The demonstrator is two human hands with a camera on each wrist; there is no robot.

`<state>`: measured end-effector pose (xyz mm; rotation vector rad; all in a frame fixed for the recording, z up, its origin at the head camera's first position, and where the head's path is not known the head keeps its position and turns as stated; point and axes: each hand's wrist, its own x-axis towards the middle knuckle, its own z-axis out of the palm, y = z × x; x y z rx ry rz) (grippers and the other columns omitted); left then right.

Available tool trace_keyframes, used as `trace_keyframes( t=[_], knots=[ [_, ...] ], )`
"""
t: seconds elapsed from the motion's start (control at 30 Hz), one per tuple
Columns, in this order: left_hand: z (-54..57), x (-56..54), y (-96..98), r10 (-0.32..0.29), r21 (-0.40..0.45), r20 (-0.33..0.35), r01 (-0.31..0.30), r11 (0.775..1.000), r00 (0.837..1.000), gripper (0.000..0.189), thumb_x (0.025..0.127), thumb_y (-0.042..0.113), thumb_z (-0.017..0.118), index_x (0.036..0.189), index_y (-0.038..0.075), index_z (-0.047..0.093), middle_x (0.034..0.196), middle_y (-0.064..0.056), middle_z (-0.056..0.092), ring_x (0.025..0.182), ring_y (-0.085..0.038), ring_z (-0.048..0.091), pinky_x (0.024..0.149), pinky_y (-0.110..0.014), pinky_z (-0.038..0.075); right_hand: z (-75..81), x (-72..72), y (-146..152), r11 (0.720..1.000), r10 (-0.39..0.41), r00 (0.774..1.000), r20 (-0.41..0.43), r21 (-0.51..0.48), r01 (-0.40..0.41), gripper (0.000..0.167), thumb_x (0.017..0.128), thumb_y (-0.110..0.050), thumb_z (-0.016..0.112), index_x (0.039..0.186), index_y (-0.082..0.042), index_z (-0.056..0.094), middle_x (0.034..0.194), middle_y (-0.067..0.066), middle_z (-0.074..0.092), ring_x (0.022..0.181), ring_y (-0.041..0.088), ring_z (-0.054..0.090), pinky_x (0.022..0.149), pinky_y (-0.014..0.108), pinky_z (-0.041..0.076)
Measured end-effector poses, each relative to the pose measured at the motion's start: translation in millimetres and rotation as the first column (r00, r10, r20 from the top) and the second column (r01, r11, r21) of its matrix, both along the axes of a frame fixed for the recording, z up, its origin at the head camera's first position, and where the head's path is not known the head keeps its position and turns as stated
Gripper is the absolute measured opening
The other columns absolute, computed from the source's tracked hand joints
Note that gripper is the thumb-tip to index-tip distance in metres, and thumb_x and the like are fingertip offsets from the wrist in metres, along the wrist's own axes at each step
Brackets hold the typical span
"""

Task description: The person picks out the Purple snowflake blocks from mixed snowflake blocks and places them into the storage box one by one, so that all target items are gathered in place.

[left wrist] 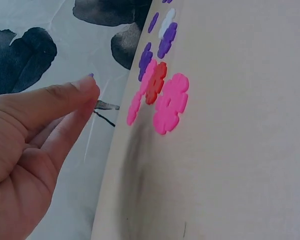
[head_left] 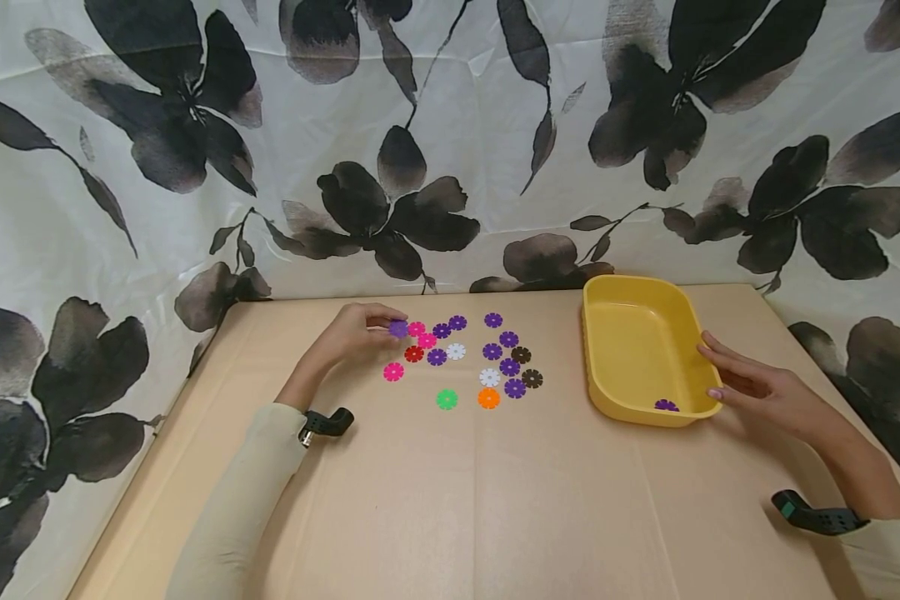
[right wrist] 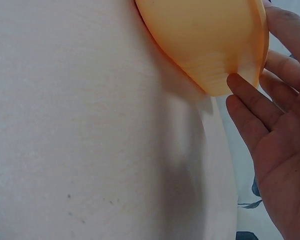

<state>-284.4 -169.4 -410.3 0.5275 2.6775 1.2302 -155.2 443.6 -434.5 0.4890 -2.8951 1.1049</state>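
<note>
My left hand pinches a small purple flower-shaped disc between thumb and fingers, above the table's back left. In the left wrist view only a sliver of this purple disc shows at the fingertips. Pink discs and a red disc lie just right of that hand. At the table's right, my right hand holds a yellow plastic tray by its right side, thumb at the near corner. One purple disc is inside, by the near wall. The right wrist view shows fingers against the tray's outer wall.
Several more flower discs are spread mid-table, among them a green one, an orange one, white ones and brown ones. A flower-printed cloth hangs behind the wooden table.
</note>
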Motion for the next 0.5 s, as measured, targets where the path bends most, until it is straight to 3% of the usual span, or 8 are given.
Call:
trace_keyframes(
  t=[0.2,0.5],
  knots=[
    [2.4,1.6,2.5,-0.041,0.031,-0.061,0.043,0.999,0.997,0.038,0.086,0.009,0.082,0.123,0.008,0.074,0.121,-0.009,0.073,0.107,-0.025,0.071,0.095,-0.035,0.057,-0.7,0.1,0.6,1.0,0.002,1.0,0.01,-0.001,-0.002,0.068,0.096,-0.014,0.072,0.156,-0.009,0.039,0.164,-0.022,0.017,0.125,-0.032,0.023,0.091,-0.002,0.034],
    [10.4,10.9,17.0,-0.06,0.066,-0.092,0.066,0.996,0.994,0.038,0.085,0.013,0.084,0.122,0.008,0.075,0.115,-0.008,0.075,0.105,-0.024,0.073,0.091,-0.034,0.059,-0.3,0.8,0.1,1.0,0.005,1.0,0.006,-0.009,-0.005,0.068,0.097,-0.014,0.071,0.156,-0.009,0.038,0.165,-0.02,0.016,0.126,-0.031,0.023,0.091,-0.002,0.034]
  ],
)
